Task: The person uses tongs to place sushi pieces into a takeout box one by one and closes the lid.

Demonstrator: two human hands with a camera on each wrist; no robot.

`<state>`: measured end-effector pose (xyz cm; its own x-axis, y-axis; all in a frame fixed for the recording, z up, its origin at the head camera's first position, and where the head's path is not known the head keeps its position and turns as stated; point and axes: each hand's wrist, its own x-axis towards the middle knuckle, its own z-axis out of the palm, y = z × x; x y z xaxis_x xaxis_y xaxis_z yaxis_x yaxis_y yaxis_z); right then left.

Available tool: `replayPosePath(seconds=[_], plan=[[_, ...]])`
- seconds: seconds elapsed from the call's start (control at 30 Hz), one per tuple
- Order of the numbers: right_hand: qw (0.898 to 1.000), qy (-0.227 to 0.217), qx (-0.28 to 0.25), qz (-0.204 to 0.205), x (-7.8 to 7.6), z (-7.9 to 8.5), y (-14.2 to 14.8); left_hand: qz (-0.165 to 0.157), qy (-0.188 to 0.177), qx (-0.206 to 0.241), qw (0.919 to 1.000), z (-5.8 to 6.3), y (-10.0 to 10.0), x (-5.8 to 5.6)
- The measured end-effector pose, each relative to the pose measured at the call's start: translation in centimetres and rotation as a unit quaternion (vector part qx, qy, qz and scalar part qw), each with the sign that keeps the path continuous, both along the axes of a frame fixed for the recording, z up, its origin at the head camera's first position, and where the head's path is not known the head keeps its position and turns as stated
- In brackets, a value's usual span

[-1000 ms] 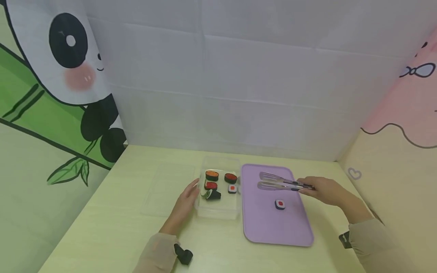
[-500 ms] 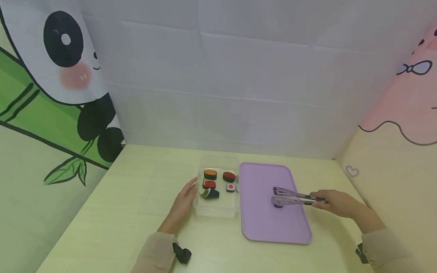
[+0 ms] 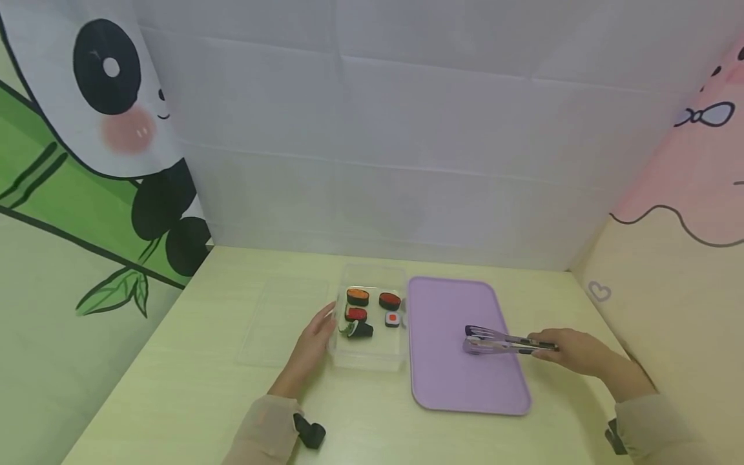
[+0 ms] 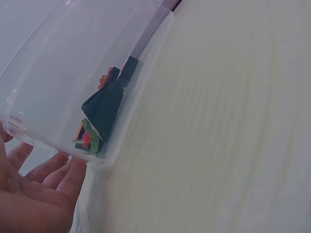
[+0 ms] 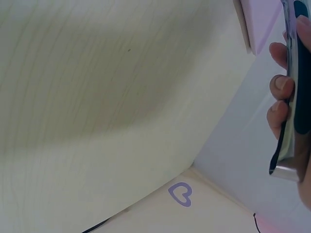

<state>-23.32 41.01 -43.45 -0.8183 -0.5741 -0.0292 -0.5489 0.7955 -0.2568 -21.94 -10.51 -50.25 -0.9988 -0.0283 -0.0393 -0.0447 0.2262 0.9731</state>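
Note:
My right hand grips a pair of metal tongs by its dark handles, also visible in the right wrist view. The slotted tong heads are close together low over the purple tray. They cover where the small sushi roll lay, so I cannot tell whether they pinch it. My left hand rests its fingers against the left side of a clear plastic box. Inside are an orange-topped sushi, two red-topped sushi, a white-and-red roll and a dark hand roll.
A clear lid lies flat on the pale wooden table, left of the box. The tray stands close along the box's right side. A white sheet hangs behind the table, with printed walls on both sides.
My right hand has moved the tongs toward me and down over the roll on the tray, and the tong heads have closed together. My left hand stays at the box.

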Motion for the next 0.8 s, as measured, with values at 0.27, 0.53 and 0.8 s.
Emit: replayPosePath(seconds=[0.27, 0.53, 0.8], plan=[[0.999, 0.045, -0.004, 0.010, -0.7, 0.8, -2.1, 0.001, 0.001, -0.009, 1.0000, 0.4, 0.0, 0.2], [0.998, 0.047, -0.040, 0.018, -1.6, 2.7, -6.4, 0.006, -0.009, -0.003, 0.9999, 0.3, 0.1, 0.1], [0.996, 0.038, -0.070, 0.047, -2.2, 3.8, -10.7, 0.010, -0.011, 0.003, 0.9999, 0.3, 0.2, 0.1]])
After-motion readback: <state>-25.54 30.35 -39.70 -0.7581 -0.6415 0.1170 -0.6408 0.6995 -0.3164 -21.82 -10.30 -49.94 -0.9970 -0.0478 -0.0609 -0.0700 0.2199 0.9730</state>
